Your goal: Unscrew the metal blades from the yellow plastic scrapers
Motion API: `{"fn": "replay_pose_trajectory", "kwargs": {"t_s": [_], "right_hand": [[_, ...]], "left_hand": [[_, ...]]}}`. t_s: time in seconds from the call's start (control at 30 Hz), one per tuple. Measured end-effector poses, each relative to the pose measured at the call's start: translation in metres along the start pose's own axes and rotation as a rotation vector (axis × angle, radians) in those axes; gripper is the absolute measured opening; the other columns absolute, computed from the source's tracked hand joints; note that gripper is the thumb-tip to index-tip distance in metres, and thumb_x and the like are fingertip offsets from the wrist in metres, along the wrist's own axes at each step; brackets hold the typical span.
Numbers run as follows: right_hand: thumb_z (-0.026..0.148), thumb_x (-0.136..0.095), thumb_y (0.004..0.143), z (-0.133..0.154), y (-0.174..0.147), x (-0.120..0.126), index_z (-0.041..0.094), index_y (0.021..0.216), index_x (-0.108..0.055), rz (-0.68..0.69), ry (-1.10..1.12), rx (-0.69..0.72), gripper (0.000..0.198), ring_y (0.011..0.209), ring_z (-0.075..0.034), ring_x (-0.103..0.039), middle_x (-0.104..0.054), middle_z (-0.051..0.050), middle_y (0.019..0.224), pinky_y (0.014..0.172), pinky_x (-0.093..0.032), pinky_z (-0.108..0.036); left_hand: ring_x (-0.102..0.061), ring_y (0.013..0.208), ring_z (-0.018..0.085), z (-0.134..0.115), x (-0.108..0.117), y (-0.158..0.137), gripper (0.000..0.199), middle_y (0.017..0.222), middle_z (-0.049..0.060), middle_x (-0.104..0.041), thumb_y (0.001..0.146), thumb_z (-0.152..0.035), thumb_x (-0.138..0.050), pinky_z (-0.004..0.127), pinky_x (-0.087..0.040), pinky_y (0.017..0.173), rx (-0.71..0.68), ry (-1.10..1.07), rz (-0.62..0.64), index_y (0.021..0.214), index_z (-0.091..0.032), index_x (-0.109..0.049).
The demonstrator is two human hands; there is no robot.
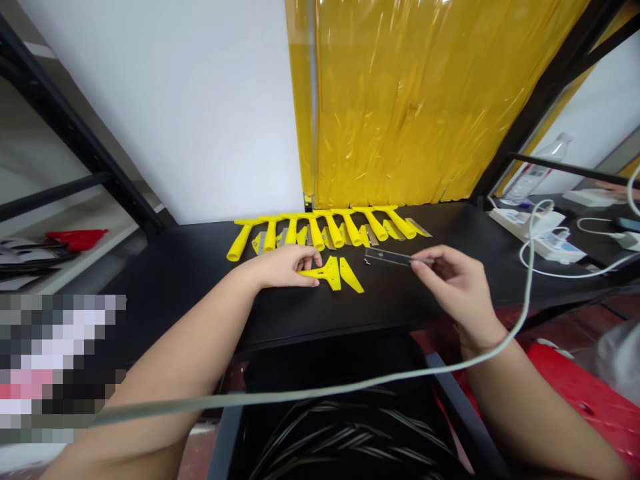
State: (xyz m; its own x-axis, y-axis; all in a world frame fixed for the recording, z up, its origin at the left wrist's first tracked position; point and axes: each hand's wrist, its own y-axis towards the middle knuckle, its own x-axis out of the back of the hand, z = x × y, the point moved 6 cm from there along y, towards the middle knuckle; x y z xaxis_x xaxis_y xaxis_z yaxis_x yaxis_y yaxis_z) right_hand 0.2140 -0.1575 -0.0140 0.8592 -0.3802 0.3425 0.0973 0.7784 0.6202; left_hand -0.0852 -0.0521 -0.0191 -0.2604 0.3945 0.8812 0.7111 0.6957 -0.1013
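My left hand (293,265) is closed around a yellow plastic scraper handle (330,273), whose wide head points right, low over the black table. Just right of that head lies a separate flat yellow plate (351,276) with small holes. Between thumb and fingers, my right hand (453,277) pinches one end of a thin metal blade (390,257), its other end reaching left. A tiny metal piece (367,262), perhaps a screw, sits below the blade. Behind both hands runs a row of several yellow scraper handles (316,232), with loose blades and yellow plates between them.
A pale cable (320,393) crosses in front of me, over my forearms. White power strips (537,233) and a clear bottle (535,170) stand at the right. Black rack posts (95,143) frame the table (190,267). A yellow plastic curtain (415,100) hangs behind.
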Motion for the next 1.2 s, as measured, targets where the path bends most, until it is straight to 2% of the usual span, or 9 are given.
{"fn": "replay_pose_trajectory", "kwargs": {"t_s": [0.1, 0.2, 0.3, 0.4, 0.57, 0.8, 0.9, 1.03, 1.2], "right_hand": [[0.041, -0.078, 0.084, -0.009, 0.038, -0.016, 0.024, 0.086, -0.066, -0.008, 0.337, -0.132, 0.021, 0.066, -0.019, -0.065, -0.066, -0.002, 0.075, 0.059, -0.054, -0.033], [0.047, -0.080, 0.081, -0.003, 0.089, -0.031, 0.025, 0.088, -0.061, -0.019, 0.556, -0.159, 0.030, 0.081, -0.020, -0.070, -0.071, -0.005, 0.096, 0.061, -0.056, -0.031], [0.053, -0.078, 0.083, 0.006, 0.139, -0.044, 0.025, 0.095, -0.060, -0.032, 0.671, -0.124, 0.035, 0.086, -0.019, -0.071, -0.070, -0.003, 0.094, 0.058, -0.053, -0.026], [0.052, -0.082, 0.080, 0.001, 0.166, -0.073, 0.024, 0.096, -0.062, 0.066, 0.690, -0.172, 0.038, 0.072, -0.015, -0.067, -0.068, -0.001, 0.084, 0.049, -0.045, -0.023], [0.046, -0.088, 0.071, -0.031, 0.148, -0.123, 0.021, 0.085, -0.064, 0.168, 0.684, -0.323, 0.038, 0.050, -0.009, -0.050, -0.060, 0.004, 0.064, 0.043, -0.039, -0.022], [0.055, -0.088, 0.069, -0.032, 0.127, -0.135, 0.020, 0.083, -0.064, 0.310, 0.683, -0.308, 0.044, 0.045, -0.009, -0.048, -0.053, 0.008, 0.050, 0.046, -0.045, -0.022], [0.055, -0.089, 0.068, -0.030, 0.128, -0.134, 0.019, 0.081, -0.065, 0.325, 0.712, -0.305, 0.045, 0.053, -0.010, -0.057, -0.061, 0.004, 0.056, 0.050, -0.048, -0.020], [0.042, -0.086, 0.073, -0.029, 0.127, -0.132, 0.020, 0.090, -0.070, 0.343, 0.771, -0.344, 0.032, 0.076, -0.014, -0.070, -0.076, -0.002, 0.080, 0.065, -0.055, -0.023], [0.022, -0.071, 0.075, -0.025, 0.127, -0.130, 0.018, 0.090, -0.076, 0.393, 0.812, -0.341, 0.016, 0.098, -0.018, -0.074, -0.079, -0.006, 0.092, 0.088, -0.056, -0.030]], "left_hand": [[-0.055, 0.075, 0.017, 0.000, -0.001, 0.001, 0.045, 0.088, 0.002, -0.062, 0.080, -0.050, -0.075, 0.029, -0.041, 0.066, -0.022, -0.012, -0.004, 0.112, -0.020, -0.067], [-0.054, 0.073, 0.016, 0.002, -0.002, 0.002, 0.044, 0.087, 0.002, -0.062, 0.080, -0.050, -0.074, 0.028, -0.041, 0.064, -0.022, -0.019, 0.001, 0.111, -0.020, -0.067], [-0.055, 0.076, 0.017, 0.001, -0.001, 0.001, 0.046, 0.092, 0.003, -0.062, 0.080, -0.050, -0.075, 0.027, -0.042, 0.065, -0.030, -0.036, -0.023, 0.112, -0.019, -0.067], [-0.057, 0.084, 0.018, 0.000, 0.002, 0.000, 0.047, 0.098, 0.005, -0.064, 0.080, -0.049, -0.076, 0.028, -0.044, 0.069, -0.047, -0.049, -0.064, 0.115, -0.019, -0.066], [-0.061, 0.085, 0.018, 0.000, 0.000, 0.002, 0.048, 0.099, 0.004, -0.067, 0.081, -0.047, -0.076, 0.028, -0.046, 0.071, -0.047, -0.078, -0.065, 0.119, -0.020, -0.065], [-0.066, 0.088, 0.019, -0.009, 0.012, -0.003, 0.038, 0.099, 0.005, -0.072, 0.085, -0.041, -0.073, 0.030, -0.049, 0.078, -0.034, -0.032, -0.068, 0.116, -0.020, -0.067], [-0.066, 0.088, 0.020, -0.012, 0.036, -0.004, 0.040, 0.101, 0.006, -0.072, 0.086, -0.042, -0.071, 0.031, -0.049, 0.077, -0.033, 0.027, -0.157, 0.120, -0.021, -0.066], [-0.064, 0.078, 0.019, -0.012, 0.062, 0.007, 0.045, 0.096, 0.004, -0.071, 0.083, -0.040, -0.072, 0.030, -0.046, 0.072, 0.026, 0.158, -0.260, 0.123, -0.019, -0.064], [-0.064, 0.079, 0.019, -0.006, 0.062, 0.017, 0.045, 0.094, 0.003, -0.069, 0.085, -0.033, -0.066, 0.031, -0.048, 0.075, -0.002, 0.165, -0.437, 0.127, -0.019, -0.063]]}}
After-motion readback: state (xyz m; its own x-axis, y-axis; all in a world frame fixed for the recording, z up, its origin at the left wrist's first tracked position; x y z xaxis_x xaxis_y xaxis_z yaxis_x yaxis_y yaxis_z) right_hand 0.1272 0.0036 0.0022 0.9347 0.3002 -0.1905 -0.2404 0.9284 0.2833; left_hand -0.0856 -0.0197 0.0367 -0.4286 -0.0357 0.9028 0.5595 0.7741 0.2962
